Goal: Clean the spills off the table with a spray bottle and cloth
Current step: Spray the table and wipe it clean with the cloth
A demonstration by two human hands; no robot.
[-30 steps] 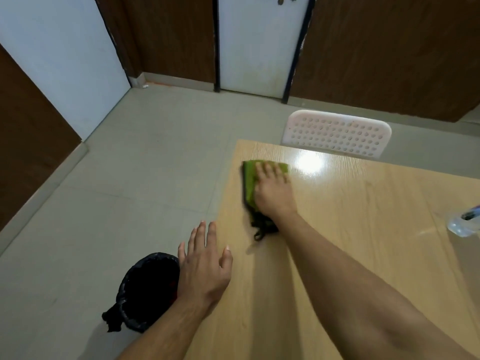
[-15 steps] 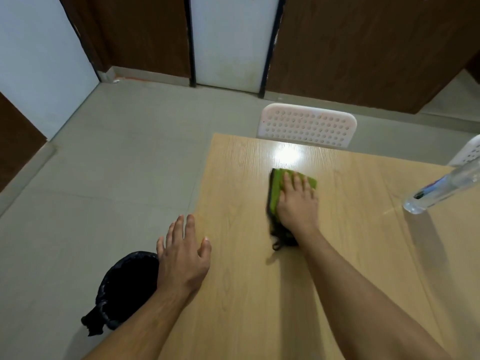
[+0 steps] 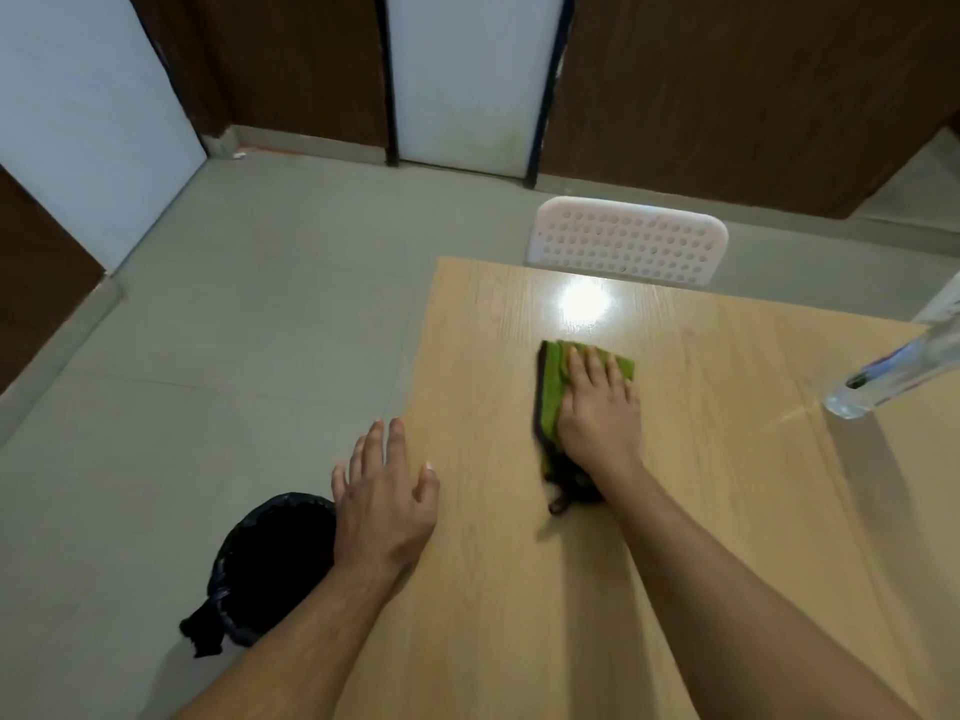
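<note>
At about eight o'clock in my view I am seeing a bin [image 3: 270, 563] lined with a black bag, standing on the grey floor [image 3: 234, 356] just beside the table's left edge. My left hand [image 3: 384, 501] is hovering at seven o'clock over that edge, fingers straight and spread apart, holding nothing; I cannot tell whether the palm is touching the wood.

The table [image 3: 493, 615] is filling the lower right of the view, pale wood grain, with a bright glare of light lying near its far edge at twelve o'clock. Just behind that edge the white perforated back of a chair [image 3: 628, 241] is showing.

Near the centre, a little toward one o'clock, my right hand [image 3: 597, 407] is pressing flat on the cloth [image 3: 553, 392], fingers straight and laid side by side on top of it, not curled round it. The cloth is lying on the tabletop just nearer than the glare; it is green, folded, with a dark underside trailing out from under my wrist toward me. It is a little blurred.

At three o'clock, by the right border, the clear bottle [image 3: 893, 371] is standing on the table, well apart from the cloth, its top cut off by the frame. I cannot make out any spill on the wood.
</note>
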